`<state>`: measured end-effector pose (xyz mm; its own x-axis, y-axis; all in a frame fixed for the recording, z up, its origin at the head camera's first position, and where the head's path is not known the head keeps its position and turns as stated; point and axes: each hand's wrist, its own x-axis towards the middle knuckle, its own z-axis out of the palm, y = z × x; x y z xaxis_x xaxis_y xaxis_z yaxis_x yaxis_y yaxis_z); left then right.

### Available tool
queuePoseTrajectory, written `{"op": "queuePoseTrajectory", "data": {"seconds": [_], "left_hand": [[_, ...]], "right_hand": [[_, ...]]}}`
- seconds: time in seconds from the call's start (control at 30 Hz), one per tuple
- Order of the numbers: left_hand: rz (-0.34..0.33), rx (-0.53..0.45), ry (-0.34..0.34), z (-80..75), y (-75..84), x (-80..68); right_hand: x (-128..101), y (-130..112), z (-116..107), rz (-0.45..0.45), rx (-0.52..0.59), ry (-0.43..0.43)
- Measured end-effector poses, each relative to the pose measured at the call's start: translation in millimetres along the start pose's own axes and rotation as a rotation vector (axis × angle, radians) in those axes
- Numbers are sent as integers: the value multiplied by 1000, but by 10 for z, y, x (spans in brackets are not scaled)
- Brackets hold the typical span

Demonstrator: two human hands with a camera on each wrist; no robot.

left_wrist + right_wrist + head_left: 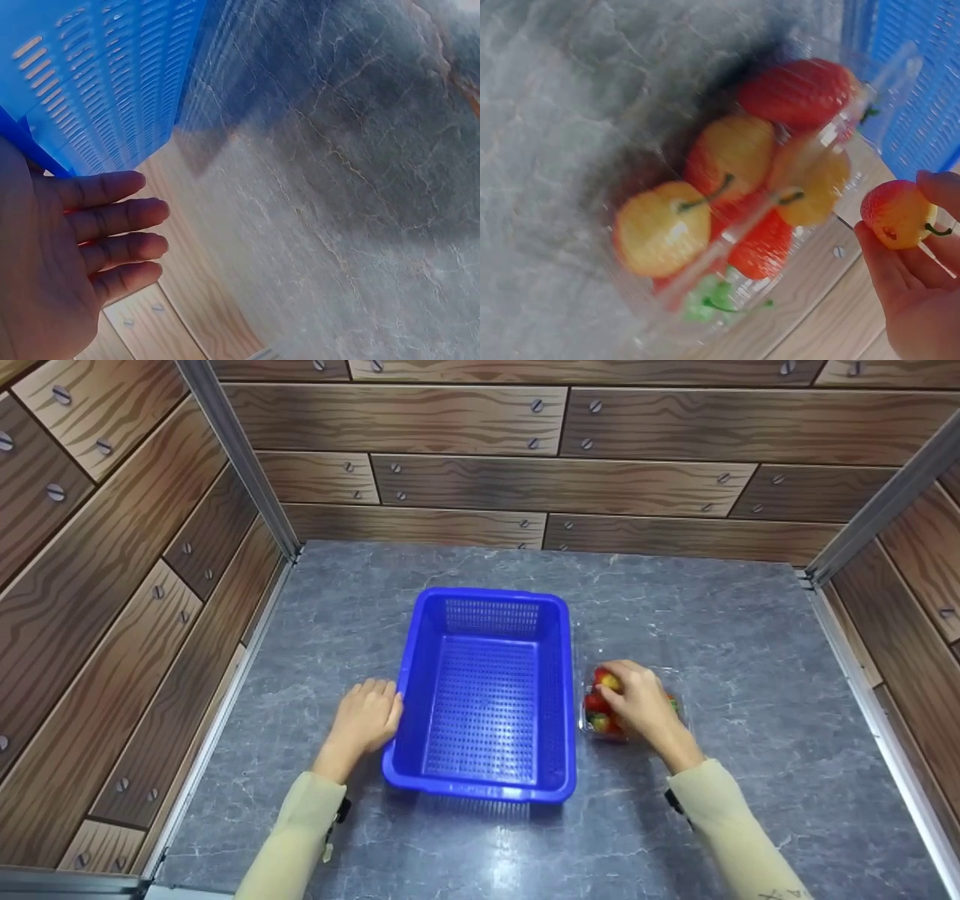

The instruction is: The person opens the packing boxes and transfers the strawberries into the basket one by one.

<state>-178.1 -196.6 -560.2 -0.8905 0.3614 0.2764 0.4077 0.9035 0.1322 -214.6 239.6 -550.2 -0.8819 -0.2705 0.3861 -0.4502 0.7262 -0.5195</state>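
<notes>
Cherry [898, 215], yellow-red, sits pinched in the right hand [642, 702] over a clear fruit box [679, 690] just right of the blue basket [486, 694]; the left hand [366, 721], fingers straight, rests against the basket's left wall.

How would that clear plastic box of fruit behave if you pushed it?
The clear plastic box looks thin, so it would probably flex rather than stay stiff. On the smooth stone-look tabletop it would likely slide easily. The round fruits inside might shift or roll.
</notes>
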Motion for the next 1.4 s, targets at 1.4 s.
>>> {"op": "queuePoseTrajectory", "data": {"seconds": [1.4], "left_hand": [[-30, 12, -28, 24, 77, -35]], "right_hand": [[741, -997, 210, -205, 136, 30]]}}
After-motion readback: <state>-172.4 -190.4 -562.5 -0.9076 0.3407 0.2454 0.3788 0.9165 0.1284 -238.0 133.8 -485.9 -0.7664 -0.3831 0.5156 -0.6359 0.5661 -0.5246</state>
